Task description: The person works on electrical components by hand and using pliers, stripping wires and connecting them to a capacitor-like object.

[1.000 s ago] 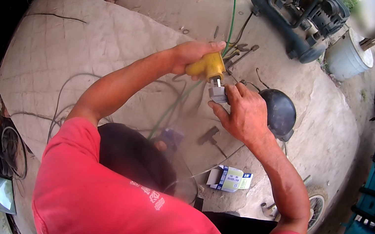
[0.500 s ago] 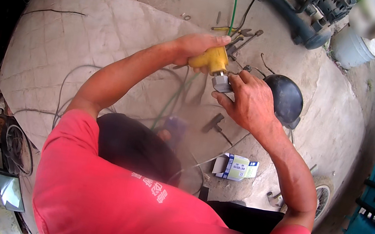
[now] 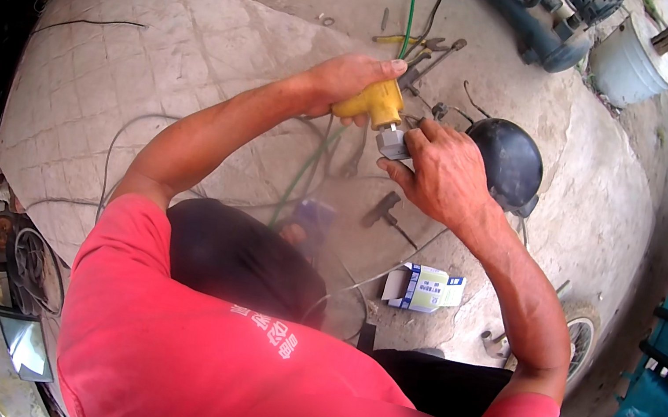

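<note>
My left hand point(image 3: 341, 83) is closed around a yellow pistol-shaped tool point(image 3: 383, 103), its thumb over the top and fingertips underneath. At the tool's front, a short metal shaft enters a grey angular block point(image 3: 390, 143), which my right hand point(image 3: 446, 169) grips between thumb and curled fingers. A green hose point(image 3: 411, 1) runs on the ground behind the tool. Hand tools, including yellow-handled pliers point(image 3: 392, 39), lie beyond my hands. A black rounded object point(image 3: 505, 158) rests just right of my right hand.
An air compressor point(image 3: 531, 31) and white bucket point(image 3: 631, 71) stand at upper right. A small open box point(image 3: 432, 288) and a dark hammer-like tool point(image 3: 382, 213) lie below my hands, among cables. A turquoise vehicle point(image 3: 665, 356) borders the right; a mirror point(image 3: 24, 342) lies lower left.
Both hands have risen slightly in the view with the tool and block, still gripping them. The surroundings have shifted upward in the picture.
</note>
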A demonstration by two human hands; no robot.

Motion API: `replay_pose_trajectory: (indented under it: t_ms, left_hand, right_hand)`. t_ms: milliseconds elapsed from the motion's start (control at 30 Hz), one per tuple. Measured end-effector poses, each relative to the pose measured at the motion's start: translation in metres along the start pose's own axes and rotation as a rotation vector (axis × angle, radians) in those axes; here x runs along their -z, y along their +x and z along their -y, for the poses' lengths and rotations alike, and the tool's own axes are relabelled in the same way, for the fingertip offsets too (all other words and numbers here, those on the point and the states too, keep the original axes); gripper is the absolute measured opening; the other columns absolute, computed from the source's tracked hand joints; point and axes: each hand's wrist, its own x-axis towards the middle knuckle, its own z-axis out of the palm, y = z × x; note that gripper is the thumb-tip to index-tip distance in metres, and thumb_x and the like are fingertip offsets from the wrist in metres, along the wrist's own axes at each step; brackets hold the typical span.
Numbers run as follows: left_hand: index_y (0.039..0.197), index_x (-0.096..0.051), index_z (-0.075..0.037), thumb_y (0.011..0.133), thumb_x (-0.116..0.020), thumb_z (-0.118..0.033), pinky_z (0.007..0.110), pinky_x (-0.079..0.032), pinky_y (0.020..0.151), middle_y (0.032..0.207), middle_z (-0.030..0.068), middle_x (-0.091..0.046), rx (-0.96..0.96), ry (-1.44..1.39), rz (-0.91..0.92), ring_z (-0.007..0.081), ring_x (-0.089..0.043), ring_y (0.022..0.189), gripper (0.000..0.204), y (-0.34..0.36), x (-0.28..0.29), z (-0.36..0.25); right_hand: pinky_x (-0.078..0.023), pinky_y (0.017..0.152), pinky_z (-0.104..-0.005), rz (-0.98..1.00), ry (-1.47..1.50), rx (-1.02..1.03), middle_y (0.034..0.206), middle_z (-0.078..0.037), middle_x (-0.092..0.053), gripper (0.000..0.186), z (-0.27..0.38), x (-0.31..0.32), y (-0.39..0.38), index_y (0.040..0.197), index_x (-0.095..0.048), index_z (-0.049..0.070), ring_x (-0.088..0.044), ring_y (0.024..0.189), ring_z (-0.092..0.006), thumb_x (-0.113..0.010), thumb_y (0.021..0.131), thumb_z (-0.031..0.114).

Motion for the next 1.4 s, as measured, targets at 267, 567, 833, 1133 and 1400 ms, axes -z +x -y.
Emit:
replay_pose_trajectory:
  t_ms: [267,567,833,1133,1400]
  left_hand:
    - [0.095,-0.062,-0.005,0.097,-0.055,-0.059,0.025,-0.043,0.039,0.077,0.0075,-0.067,-0.028,0.008,-0.028,0.0134,-0.059,0.049,0.055,-0.005,-0.006,0.003]
    - [0.096,-0.058,-0.005,0.099,-0.057,-0.054,0.025,-0.043,0.037,0.075,0.0071,-0.066,-0.073,-0.065,-0.102,0.0130,-0.058,0.046,0.049,-0.005,-0.011,0.017]
    - [0.098,-0.057,-0.005,0.098,-0.058,-0.055,0.026,-0.043,0.035,0.074,0.0078,-0.065,-0.099,-0.149,-0.175,0.0132,-0.058,0.045,0.050,-0.005,-0.014,0.025]
    - [0.100,-0.057,-0.003,0.097,-0.059,-0.054,0.024,-0.042,0.034,0.074,0.0084,-0.066,-0.082,-0.009,-0.232,0.0129,-0.058,0.044,0.051,-0.013,-0.019,0.027]
    - [0.099,-0.055,-0.004,0.098,-0.059,-0.052,0.025,-0.042,0.033,0.074,0.0087,-0.065,-0.078,-0.153,-0.264,0.0132,-0.057,0.043,0.049,-0.011,-0.020,0.034]
  right_hand:
    - [-0.048,0.077,-0.0450,-0.016,-0.002,0.074,0.089,-0.015,-0.059,0.041,-0.011,-0.010,-0.002,0.091,-0.063,0.001,-0.062,0.086,-0.0352,-0.070,0.088,0.041]
    - [-0.047,0.078,-0.0440,-0.003,-0.038,0.107,0.090,-0.015,-0.059,0.040,-0.016,-0.014,-0.002,0.091,-0.063,0.002,-0.062,0.087,-0.0341,-0.070,0.087,0.042]
    - [-0.046,0.079,-0.0444,-0.043,-0.074,0.125,0.091,-0.014,-0.059,0.041,-0.022,-0.018,0.002,0.091,-0.062,0.002,-0.061,0.089,-0.0330,-0.070,0.086,0.042]
    - [-0.047,0.080,-0.0448,0.014,-0.054,0.144,0.092,-0.014,-0.060,0.042,-0.022,-0.028,-0.001,0.088,-0.064,0.003,-0.061,0.089,-0.0326,-0.069,0.087,0.044]
    - [-0.047,0.080,-0.0447,-0.043,-0.029,0.151,0.089,-0.014,-0.059,0.042,-0.025,-0.028,0.003,0.087,-0.063,0.003,-0.061,0.089,-0.0330,-0.069,0.087,0.044]
